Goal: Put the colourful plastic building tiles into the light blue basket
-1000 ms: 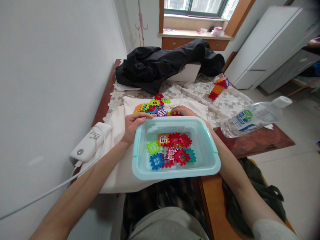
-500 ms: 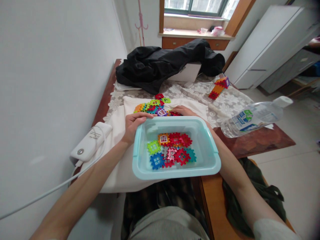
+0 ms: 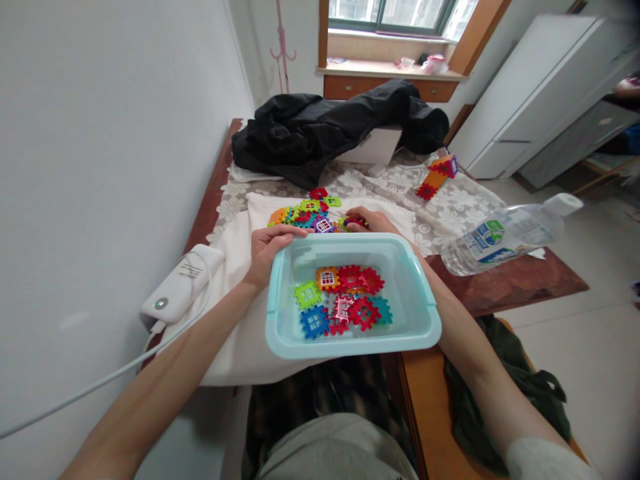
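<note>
Left hand: this hand (image 3: 266, 252) is closed on the far left corner of the tub (image 3: 353, 347), thumb and fingers together at the rim.
Left arm: runs from the near left edge toward the far right, wrist bent inward.
Right hand: just beyond the tub's far rim, this hand (image 3: 379, 221) has fingers and thumb curled around red pieces (image 3: 359, 222); the rim hides part of it.
Right arm: stretches from the near right toward the far left, partly covered by the tub's right side.
Loose pile: a heap of colored pieces (image 3: 306, 212) lies on the white cloth (image 3: 233, 313), between the hands and slightly farther.
Inside tub: blue piece (image 3: 315, 322) near left, green piece (image 3: 307, 294) just beyond.
</note>
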A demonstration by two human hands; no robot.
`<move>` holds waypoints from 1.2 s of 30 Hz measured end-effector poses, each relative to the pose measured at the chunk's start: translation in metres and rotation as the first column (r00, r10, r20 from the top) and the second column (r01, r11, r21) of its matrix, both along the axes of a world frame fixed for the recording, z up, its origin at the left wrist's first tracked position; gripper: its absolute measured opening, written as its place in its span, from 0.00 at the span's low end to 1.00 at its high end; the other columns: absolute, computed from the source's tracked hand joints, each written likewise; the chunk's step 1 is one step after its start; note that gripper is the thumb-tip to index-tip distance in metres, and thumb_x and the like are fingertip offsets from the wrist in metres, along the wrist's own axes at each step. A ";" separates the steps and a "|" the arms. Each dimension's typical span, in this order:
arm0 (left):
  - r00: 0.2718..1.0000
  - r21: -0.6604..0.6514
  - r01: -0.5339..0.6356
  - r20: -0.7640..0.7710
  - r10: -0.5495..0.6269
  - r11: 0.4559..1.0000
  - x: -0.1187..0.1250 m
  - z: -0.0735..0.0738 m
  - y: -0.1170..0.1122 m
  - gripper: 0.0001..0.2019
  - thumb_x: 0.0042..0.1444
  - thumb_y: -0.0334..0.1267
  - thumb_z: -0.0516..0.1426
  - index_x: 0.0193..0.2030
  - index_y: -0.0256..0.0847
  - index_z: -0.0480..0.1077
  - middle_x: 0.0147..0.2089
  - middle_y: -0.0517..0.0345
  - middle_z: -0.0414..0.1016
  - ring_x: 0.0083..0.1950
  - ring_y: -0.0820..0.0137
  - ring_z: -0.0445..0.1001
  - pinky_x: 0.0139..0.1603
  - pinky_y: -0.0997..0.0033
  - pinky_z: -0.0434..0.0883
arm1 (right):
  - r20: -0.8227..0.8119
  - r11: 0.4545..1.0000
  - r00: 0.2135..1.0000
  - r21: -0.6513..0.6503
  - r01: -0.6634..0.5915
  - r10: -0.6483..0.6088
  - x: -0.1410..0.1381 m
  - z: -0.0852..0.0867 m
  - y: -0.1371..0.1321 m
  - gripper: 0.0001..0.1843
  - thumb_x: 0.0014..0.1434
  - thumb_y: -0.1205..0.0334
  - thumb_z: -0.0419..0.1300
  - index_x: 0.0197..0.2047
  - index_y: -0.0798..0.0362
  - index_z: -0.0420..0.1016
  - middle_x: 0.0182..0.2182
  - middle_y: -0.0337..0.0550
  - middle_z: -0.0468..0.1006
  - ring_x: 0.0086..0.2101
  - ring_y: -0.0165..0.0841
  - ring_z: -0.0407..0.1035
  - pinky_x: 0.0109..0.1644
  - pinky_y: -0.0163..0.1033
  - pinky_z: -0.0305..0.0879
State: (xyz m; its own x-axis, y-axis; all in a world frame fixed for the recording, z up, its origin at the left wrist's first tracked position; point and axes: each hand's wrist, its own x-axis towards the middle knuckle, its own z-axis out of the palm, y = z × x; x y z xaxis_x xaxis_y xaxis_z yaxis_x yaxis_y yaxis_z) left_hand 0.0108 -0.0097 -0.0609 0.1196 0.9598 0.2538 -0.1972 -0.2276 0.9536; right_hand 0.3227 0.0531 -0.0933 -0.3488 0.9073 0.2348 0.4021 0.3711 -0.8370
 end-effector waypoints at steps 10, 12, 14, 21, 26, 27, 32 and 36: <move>1.000 0.021 0.014 0.012 -0.014 1.000 -0.001 -0.002 0.002 0.10 0.55 0.43 0.68 0.37 0.42 0.90 0.43 0.47 0.91 0.48 0.52 0.89 0.51 0.60 0.83 | 0.088 0.974 0.980 0.157 0.162 -0.177 0.004 -0.014 0.021 0.14 0.61 0.46 0.73 0.42 0.46 0.83 0.44 0.49 0.87 0.47 0.51 0.80 0.59 0.58 0.77; 1.000 0.017 0.011 0.014 -0.011 1.000 -0.001 -0.001 0.001 0.10 0.54 0.43 0.68 0.37 0.42 0.90 0.43 0.46 0.91 0.47 0.52 0.89 0.51 0.59 0.84 | 0.013 0.975 0.982 0.122 0.184 -0.187 0.004 -0.013 0.022 0.18 0.62 0.43 0.72 0.45 0.48 0.83 0.42 0.48 0.87 0.44 0.46 0.80 0.56 0.54 0.78; 1.000 0.018 0.013 0.017 -0.014 1.000 0.000 0.000 0.001 0.10 0.54 0.42 0.68 0.37 0.42 0.90 0.43 0.47 0.91 0.46 0.53 0.89 0.52 0.60 0.84 | -0.162 0.978 0.967 0.038 0.203 -0.194 0.003 -0.008 0.021 0.24 0.60 0.38 0.73 0.46 0.49 0.83 0.40 0.46 0.87 0.40 0.40 0.80 0.51 0.48 0.77; 1.000 0.041 0.020 -0.005 -0.020 0.999 -0.002 -0.002 0.001 0.10 0.56 0.42 0.68 0.38 0.41 0.91 0.44 0.47 0.91 0.49 0.52 0.90 0.53 0.60 0.83 | -0.795 0.989 0.600 -0.140 -0.043 -0.087 0.003 0.024 0.003 0.33 0.49 0.34 0.83 0.46 0.42 0.74 0.30 0.32 0.74 0.31 0.31 0.70 0.40 0.38 0.74; 1.000 0.048 0.009 -0.025 -0.008 0.999 -0.003 -0.003 0.002 0.11 0.57 0.42 0.67 0.39 0.41 0.91 0.45 0.46 0.91 0.49 0.51 0.90 0.53 0.57 0.84 | -0.731 0.952 0.661 -0.050 -0.301 0.171 0.006 0.037 -0.010 0.30 0.52 0.38 0.84 0.39 0.44 0.72 0.25 0.33 0.72 0.35 0.35 0.75 0.49 0.43 0.78; 1.000 0.048 0.009 -0.025 -0.007 0.999 -0.003 -0.004 0.002 0.11 0.57 0.42 0.67 0.39 0.41 0.91 0.45 0.46 0.91 0.49 0.50 0.90 0.53 0.56 0.84 | -0.692 0.928 0.683 -0.051 -0.370 0.234 0.006 0.037 -0.012 0.29 0.52 0.39 0.84 0.38 0.45 0.73 0.27 0.35 0.76 0.37 0.36 0.77 0.52 0.44 0.79; 1.000 0.043 0.010 -0.014 -0.010 0.999 -0.002 -0.004 0.002 0.10 0.57 0.41 0.67 0.39 0.41 0.91 0.44 0.46 0.91 0.49 0.51 0.90 0.54 0.58 0.84 | -0.608 0.920 0.761 -0.123 -0.371 0.226 -0.001 0.030 -0.011 0.35 0.58 0.22 0.72 0.37 0.48 0.77 0.44 0.47 0.85 0.47 0.42 0.81 0.60 0.54 0.81; 1.000 0.043 0.004 -0.013 -0.004 0.999 -0.002 -0.003 0.001 0.10 0.57 0.41 0.67 0.39 0.42 0.91 0.45 0.47 0.91 0.49 0.52 0.90 0.54 0.58 0.84 | -0.252 1.000 0.968 -0.023 -0.020 0.013 -0.002 0.012 0.001 0.33 0.66 0.24 0.65 0.47 0.47 0.83 0.50 0.51 0.87 0.53 0.45 0.81 0.66 0.56 0.78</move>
State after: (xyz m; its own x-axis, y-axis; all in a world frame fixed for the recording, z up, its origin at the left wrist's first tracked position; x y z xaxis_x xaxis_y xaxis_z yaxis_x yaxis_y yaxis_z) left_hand 0.0086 -0.0088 -0.0643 0.1267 0.9476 0.2933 -0.1864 -0.2677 0.9453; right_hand 0.3207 0.0542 -0.0810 -0.2963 0.9088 0.2937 0.1716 0.3531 -0.9197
